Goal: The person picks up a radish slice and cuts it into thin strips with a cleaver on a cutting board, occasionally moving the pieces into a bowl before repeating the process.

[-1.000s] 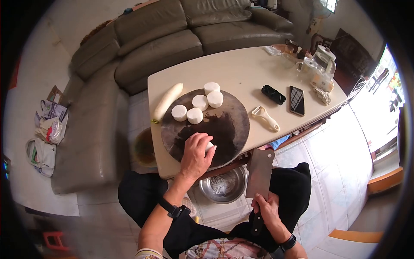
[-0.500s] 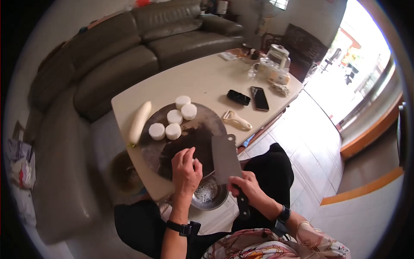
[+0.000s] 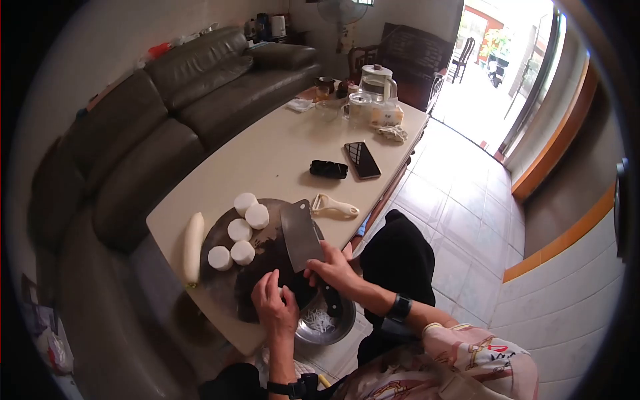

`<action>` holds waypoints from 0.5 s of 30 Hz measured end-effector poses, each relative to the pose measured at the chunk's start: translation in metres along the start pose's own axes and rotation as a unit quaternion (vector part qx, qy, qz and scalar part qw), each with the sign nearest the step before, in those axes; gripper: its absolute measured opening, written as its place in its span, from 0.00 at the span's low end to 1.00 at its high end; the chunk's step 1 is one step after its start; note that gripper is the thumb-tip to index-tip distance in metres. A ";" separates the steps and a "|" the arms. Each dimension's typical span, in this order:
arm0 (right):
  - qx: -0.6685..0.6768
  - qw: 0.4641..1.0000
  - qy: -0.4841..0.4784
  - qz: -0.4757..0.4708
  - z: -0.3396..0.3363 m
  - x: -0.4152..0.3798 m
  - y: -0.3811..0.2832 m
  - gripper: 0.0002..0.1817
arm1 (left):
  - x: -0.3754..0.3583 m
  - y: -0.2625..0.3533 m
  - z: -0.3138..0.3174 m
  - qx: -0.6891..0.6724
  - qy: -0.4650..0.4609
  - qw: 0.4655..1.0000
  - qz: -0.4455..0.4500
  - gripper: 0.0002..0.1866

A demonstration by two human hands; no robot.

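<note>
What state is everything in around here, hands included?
Board: partly darkened
Cleaver: held, blade over the board
Right hand: closed on the cleaver
Left hand: fingers bent, over the board
Five white chunks: cut
Long white vegetable: looks whole
Metal bowl: holding white shreds
Peeler: lying down
Phone: screen up

Dark leather sofa (image 3: pixel 153 153), pale wall (image 3: pixel 127 40), light tiled floor (image 3: pixel 460 183); bright daylight in an open doorway (image 3: pixel 477 100)

home living room: dark sofa (image 3: pixel 143 163), long table (image 3: pixel 233 173), fan (image 3: pixel 342 11), tiled floor (image 3: pixel 453 173)
</note>
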State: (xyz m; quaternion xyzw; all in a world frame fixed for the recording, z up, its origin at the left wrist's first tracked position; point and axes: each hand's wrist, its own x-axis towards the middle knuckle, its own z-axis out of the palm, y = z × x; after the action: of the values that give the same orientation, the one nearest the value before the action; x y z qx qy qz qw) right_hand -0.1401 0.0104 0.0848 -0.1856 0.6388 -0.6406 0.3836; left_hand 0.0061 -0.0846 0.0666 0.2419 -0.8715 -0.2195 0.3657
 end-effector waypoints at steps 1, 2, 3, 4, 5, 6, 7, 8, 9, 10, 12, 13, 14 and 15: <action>-0.020 0.999 0.032 -0.030 0.003 0.005 0.004 0.34 | 0.000 0.000 0.000 0.000 -0.003 1.000 -0.001 0.24; -0.017 0.999 0.017 -0.021 0.005 0.011 0.006 0.38 | 0.000 -0.001 0.000 -0.005 -0.004 1.000 0.005 0.24; -0.042 0.999 0.013 -0.030 0.009 0.014 0.004 0.37 | -0.001 -0.002 0.000 0.006 -0.008 1.000 0.003 0.24; -0.066 0.997 0.012 -0.037 0.012 0.017 0.002 0.36 | -0.001 -0.002 0.000 0.017 -0.015 1.000 0.002 0.25; -0.080 0.995 0.012 -0.061 0.013 0.021 0.010 0.36 | -0.001 -0.002 0.000 0.015 -0.018 1.000 -0.002 0.24; -0.095 0.992 0.009 -0.083 0.014 0.025 0.017 0.36 | 0.000 0.001 -0.002 0.014 -0.022 1.000 -0.011 0.24; -0.120 0.988 0.023 -0.095 0.015 0.021 0.013 0.34 | -0.001 0.000 -0.001 0.017 -0.027 0.999 -0.008 0.24; -0.100 0.985 0.039 -0.135 0.017 0.024 0.022 0.33 | 0.000 -0.002 -0.001 0.021 -0.030 0.999 -0.005 0.25; -0.086 0.986 0.040 -0.138 0.019 0.022 0.024 0.33 | 0.001 -0.002 -0.001 0.020 -0.032 0.999 0.001 0.25; -0.074 0.986 0.040 -0.141 0.019 0.021 0.024 0.33 | 0.001 0.000 -0.002 0.026 -0.035 0.999 -0.004 0.25; -0.122 0.974 0.046 -0.185 0.017 0.026 0.035 0.32 | 0.001 -0.001 -0.001 0.039 -0.044 0.998 -0.001 0.25; -0.146 0.963 0.061 -0.217 0.018 0.028 0.037 0.32 | 0.002 -0.002 0.000 0.052 -0.044 0.998 0.007 0.25; -0.167 0.951 0.079 -0.247 0.020 0.029 0.039 0.32 | 0.001 -0.003 0.000 0.064 -0.047 0.997 0.017 0.25; -0.157 0.955 0.071 -0.240 0.020 0.029 0.040 0.31 | 0.002 -0.002 -0.001 0.066 -0.052 0.996 0.020 0.25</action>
State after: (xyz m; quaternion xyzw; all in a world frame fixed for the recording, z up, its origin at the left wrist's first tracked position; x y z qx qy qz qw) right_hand -0.1341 -0.0201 0.0416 -0.3458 0.6931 -0.6172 0.1383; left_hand 0.0059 -0.0872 0.0669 0.2360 -0.9068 -0.1659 0.3073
